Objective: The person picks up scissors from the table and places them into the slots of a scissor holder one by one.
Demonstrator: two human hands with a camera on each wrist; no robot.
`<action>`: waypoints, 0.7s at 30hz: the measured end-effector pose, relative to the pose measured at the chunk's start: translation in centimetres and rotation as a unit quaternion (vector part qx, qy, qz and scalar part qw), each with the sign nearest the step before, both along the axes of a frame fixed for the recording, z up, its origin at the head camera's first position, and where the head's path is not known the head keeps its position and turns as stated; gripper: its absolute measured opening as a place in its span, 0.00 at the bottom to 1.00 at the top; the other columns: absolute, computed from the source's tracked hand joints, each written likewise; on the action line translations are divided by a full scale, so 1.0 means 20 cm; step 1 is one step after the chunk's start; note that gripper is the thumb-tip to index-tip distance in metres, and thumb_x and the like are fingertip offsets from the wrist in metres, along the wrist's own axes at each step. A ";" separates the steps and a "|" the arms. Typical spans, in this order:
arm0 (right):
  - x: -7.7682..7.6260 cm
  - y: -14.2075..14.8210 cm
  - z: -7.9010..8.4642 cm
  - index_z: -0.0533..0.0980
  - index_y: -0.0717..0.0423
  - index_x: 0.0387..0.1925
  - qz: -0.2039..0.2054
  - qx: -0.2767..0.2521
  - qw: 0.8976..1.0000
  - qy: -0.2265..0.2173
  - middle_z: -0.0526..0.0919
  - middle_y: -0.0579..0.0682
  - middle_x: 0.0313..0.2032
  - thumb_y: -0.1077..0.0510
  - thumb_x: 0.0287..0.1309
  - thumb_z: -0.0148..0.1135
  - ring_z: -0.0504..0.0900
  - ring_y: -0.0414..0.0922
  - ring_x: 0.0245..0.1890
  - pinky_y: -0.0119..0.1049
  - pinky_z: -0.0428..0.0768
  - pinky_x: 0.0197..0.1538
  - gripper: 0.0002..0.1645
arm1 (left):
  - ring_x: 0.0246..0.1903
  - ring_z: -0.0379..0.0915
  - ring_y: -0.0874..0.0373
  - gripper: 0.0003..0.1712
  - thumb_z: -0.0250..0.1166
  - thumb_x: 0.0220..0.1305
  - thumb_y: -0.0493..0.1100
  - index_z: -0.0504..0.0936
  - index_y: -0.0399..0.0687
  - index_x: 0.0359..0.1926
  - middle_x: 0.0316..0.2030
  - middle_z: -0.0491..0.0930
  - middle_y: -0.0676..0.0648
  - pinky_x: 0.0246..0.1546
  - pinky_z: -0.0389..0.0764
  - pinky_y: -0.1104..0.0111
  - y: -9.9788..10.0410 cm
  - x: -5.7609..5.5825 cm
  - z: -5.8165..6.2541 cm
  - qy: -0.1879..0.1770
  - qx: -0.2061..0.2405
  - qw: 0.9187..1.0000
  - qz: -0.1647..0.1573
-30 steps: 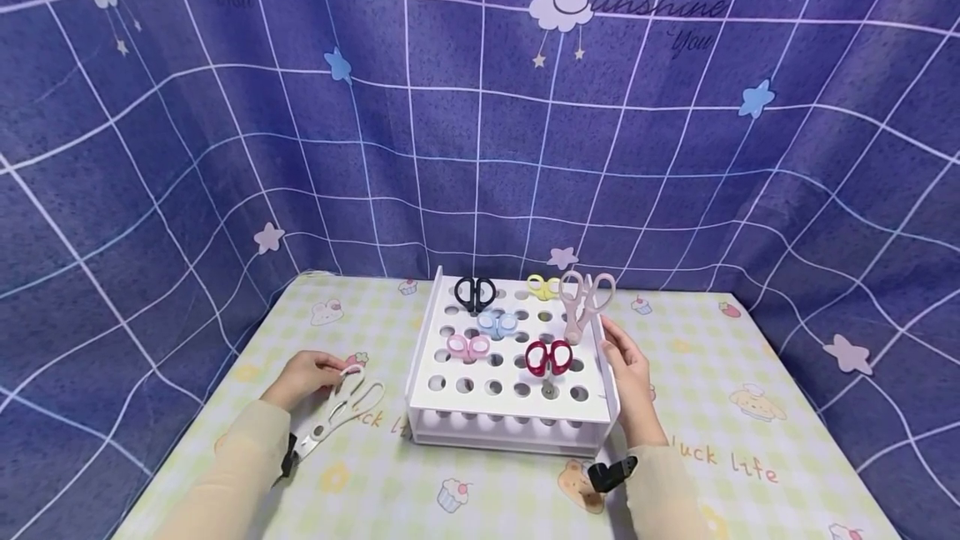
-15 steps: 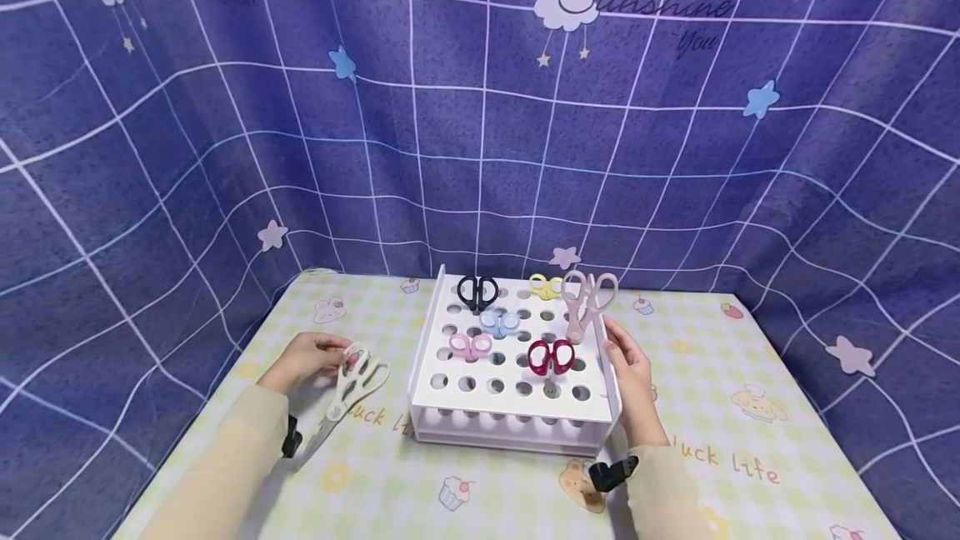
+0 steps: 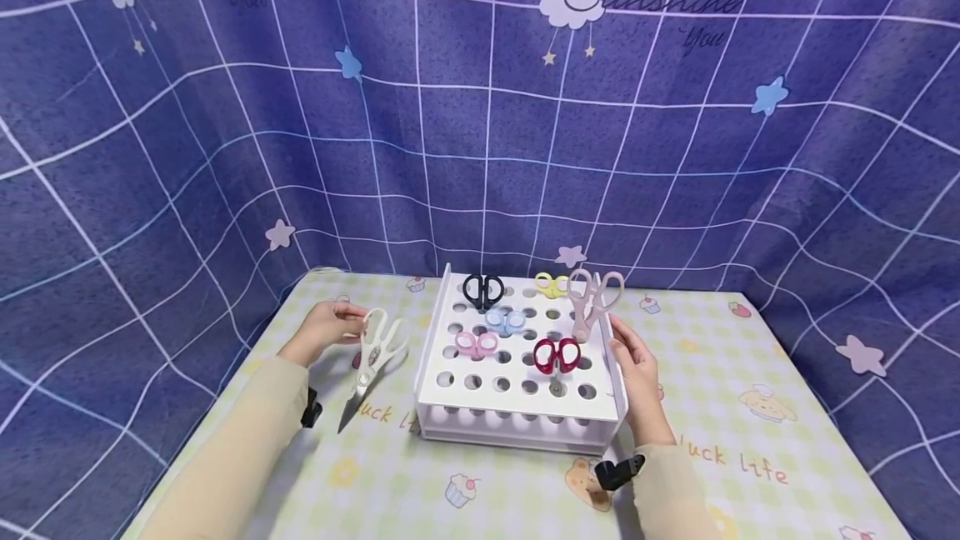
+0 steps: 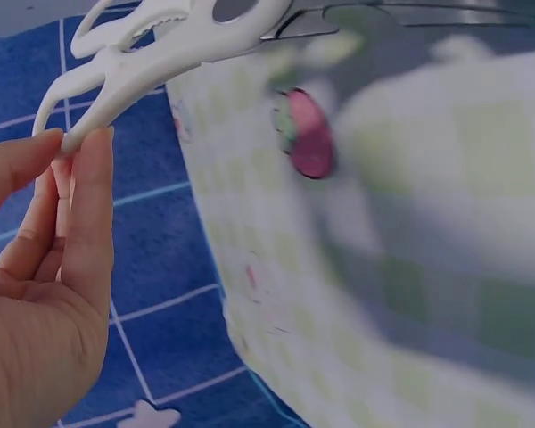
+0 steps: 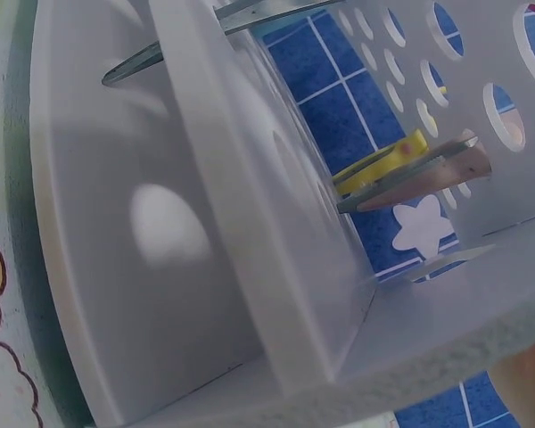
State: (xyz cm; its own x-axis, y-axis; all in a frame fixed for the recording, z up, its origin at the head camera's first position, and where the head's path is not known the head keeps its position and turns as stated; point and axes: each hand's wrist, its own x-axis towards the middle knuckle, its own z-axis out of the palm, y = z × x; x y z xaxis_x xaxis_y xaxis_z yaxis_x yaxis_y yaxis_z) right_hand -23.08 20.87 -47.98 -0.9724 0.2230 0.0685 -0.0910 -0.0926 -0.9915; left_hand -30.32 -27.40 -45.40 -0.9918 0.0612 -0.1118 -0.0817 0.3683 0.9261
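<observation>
My left hand (image 3: 326, 330) pinches one handle loop of white-handled scissors (image 3: 365, 378). Their pointed blades hang down over the cloth, left of a white rack (image 3: 480, 397). In the left wrist view the thumb and fingertips meet on the white loop (image 4: 89, 111). Against the outside of the rack's right wall rests my right hand (image 3: 637, 369), its fingers partly hidden. Standing in the rack's holes are black scissors (image 3: 483, 293), yellow scissors (image 3: 551, 284), light blue scissors (image 3: 506, 322), pink scissors (image 3: 476, 344), dark red scissors (image 3: 557, 356) and larger dusty-pink scissors (image 3: 592, 303).
A checked cloth (image 3: 405, 473) with printed cartoons covers the table. Blue grid-patterned fabric (image 3: 480, 148) rises behind and at both sides. Below the rack's holed top, a lower white shelf (image 5: 241, 223) and metal blades (image 5: 134, 64) show in the right wrist view.
My left hand has raised the white-handled scissors and moved them away from me and rightward, toward the rack. Their blades now hang more steeply. My right hand stays at the rack's right wall.
</observation>
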 end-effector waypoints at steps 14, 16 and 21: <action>0.00 -0.01 -0.01 0.67 0.54 0.67 0.002 -0.009 1.000 0.003 0.69 0.58 0.67 0.61 0.71 0.46 0.75 0.27 0.53 0.17 0.73 0.57 0.25 | 0.33 0.82 0.63 0.20 0.64 0.61 0.31 0.75 0.23 0.53 0.35 0.84 0.45 0.43 0.86 0.66 0.13 -0.08 0.10 0.059 -0.002 0.997 0.041; 0.00 -0.01 -0.01 0.67 0.55 0.67 0.003 -0.013 1.000 0.006 0.69 0.58 0.67 0.62 0.71 0.46 0.75 0.28 0.54 0.17 0.73 0.57 0.25 | 0.33 0.82 0.63 0.20 0.64 0.62 0.31 0.76 0.24 0.53 0.37 0.84 0.42 0.45 0.86 0.64 0.15 -0.09 0.10 0.068 0.005 0.996 0.051; 0.00 0.00 0.00 0.67 0.55 0.68 0.002 -0.007 1.000 0.002 0.69 0.57 0.67 0.61 0.71 0.46 0.75 0.27 0.53 0.16 0.73 0.56 0.25 | 0.33 0.82 0.61 0.18 0.64 0.61 0.31 0.78 0.26 0.52 0.33 0.84 0.46 0.44 0.86 0.64 0.17 -0.12 0.12 0.092 0.024 0.993 0.069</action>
State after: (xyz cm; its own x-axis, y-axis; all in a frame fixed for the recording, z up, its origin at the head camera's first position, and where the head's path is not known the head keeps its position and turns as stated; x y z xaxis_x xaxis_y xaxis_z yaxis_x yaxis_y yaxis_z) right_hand -23.08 20.86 -47.99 -0.9732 0.2193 0.0685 -0.0936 -0.1062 -0.9899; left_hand -32.67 -23.96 -42.92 -0.9944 -0.0762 0.0726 0.0446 0.3202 0.9463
